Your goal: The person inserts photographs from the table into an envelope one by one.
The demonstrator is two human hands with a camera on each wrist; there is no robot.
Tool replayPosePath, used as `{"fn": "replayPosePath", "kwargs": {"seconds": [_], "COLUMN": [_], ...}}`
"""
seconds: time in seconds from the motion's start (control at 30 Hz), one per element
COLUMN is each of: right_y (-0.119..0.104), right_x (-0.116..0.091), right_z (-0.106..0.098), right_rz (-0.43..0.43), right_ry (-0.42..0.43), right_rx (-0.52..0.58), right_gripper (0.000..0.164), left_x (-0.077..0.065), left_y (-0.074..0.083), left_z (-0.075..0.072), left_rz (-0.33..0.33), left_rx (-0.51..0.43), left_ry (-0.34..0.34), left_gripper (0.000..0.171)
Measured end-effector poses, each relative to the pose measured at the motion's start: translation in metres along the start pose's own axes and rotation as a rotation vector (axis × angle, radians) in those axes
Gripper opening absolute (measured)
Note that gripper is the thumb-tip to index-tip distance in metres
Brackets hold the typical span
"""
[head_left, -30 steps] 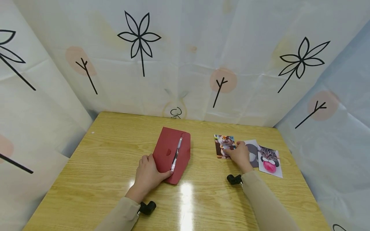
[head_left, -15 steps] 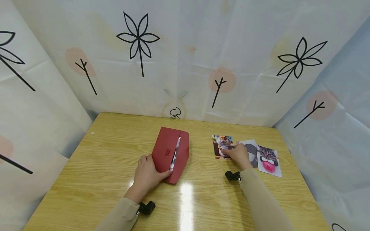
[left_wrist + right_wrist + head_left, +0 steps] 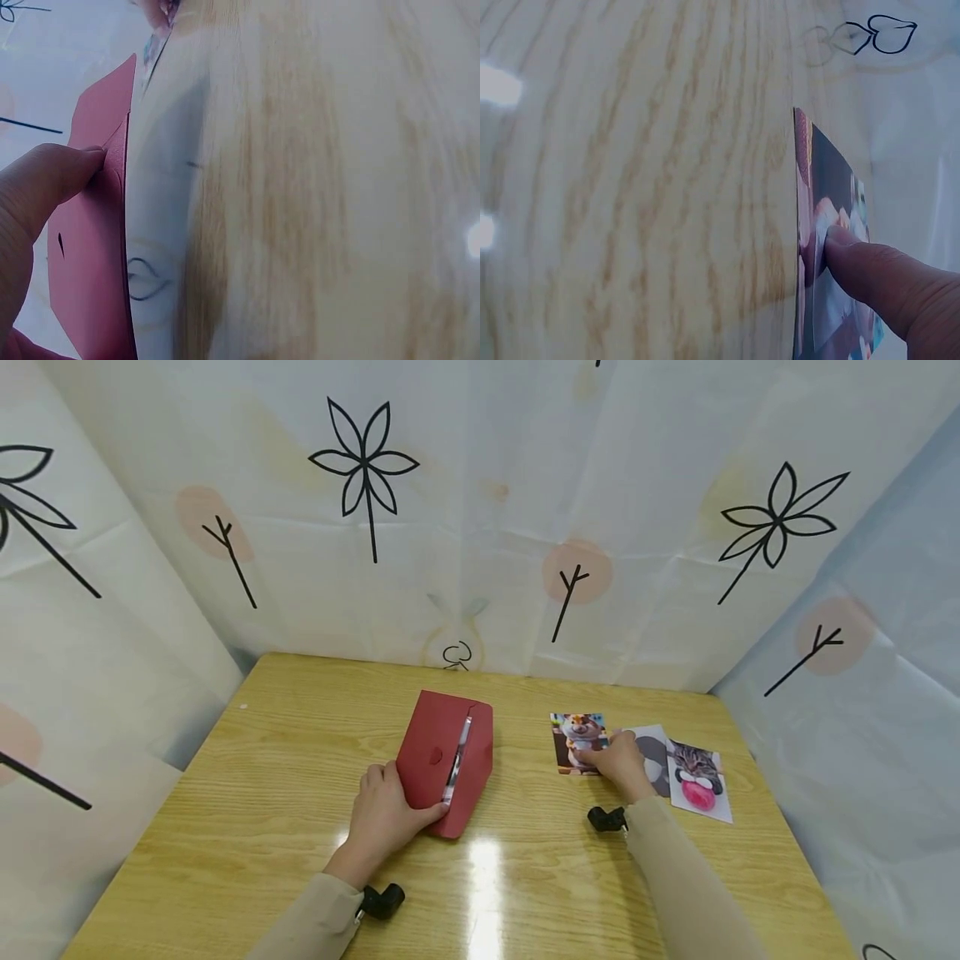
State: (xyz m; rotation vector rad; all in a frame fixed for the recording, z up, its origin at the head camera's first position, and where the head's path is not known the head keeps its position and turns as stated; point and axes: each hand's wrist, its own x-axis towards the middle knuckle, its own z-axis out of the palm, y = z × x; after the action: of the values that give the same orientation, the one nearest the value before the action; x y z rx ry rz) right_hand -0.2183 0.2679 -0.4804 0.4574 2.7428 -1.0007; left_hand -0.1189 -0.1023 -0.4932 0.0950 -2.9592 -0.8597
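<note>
My left hand (image 3: 384,817) grips the near left side of a red envelope (image 3: 429,735), its thumb lying over the front by the slit. Through that long slit in the envelope shows a strip of a shiny picture (image 3: 456,768). At the right, my right hand (image 3: 624,765) pinches a photo card (image 3: 576,743) of a hamster-like animal at its right side. In the right wrist view the thumb (image 3: 877,274) presses on the face of this card; the other fingers are hidden there. The left wrist view has the left thumb (image 3: 56,176) on the envelope, seen edge-on.
Right of my right hand lie a card with a grey and white picture (image 3: 654,752), partly covered by the hand, and a cat card (image 3: 699,781) with a pink ball. All rest on a wooden table (image 3: 300,727) with white printed sheets (image 3: 465,552) around it.
</note>
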Motion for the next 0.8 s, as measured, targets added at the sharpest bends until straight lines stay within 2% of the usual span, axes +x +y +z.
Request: {"fn": "replayPosePath", "kwargs": {"seconds": [0.27, 0.4, 0.6, 0.8], "right_y": [-0.001, -0.006, -0.009, -0.009], "right_x": [-0.005, -0.010, -0.014, -0.015], "right_z": [0.006, 0.006, 0.003, 0.004], "right_rz": [-0.091, -0.123, -0.134, -0.120], "right_ry": [0.070, 0.074, 0.017, -0.066], "right_rx": [-0.064, -0.070, 0.013, 0.141], "right_gripper": [0.086, 0.069, 0.041, 0.036], "left_x": [-0.001, -0.001, -0.001, -0.001], "left_y": [-0.001, -0.002, -0.002, -0.003], "left_z": [0.002, 0.002, 0.004, 0.004], "left_rz": [0.003, 0.003, 0.008, 0.012], "left_rx": [0.009, 0.000, -0.009, -0.009], "left_ry": [0.004, 0.007, 0.012, 0.012], "left_gripper": [0.105, 0.105, 0.105, 0.105]}}
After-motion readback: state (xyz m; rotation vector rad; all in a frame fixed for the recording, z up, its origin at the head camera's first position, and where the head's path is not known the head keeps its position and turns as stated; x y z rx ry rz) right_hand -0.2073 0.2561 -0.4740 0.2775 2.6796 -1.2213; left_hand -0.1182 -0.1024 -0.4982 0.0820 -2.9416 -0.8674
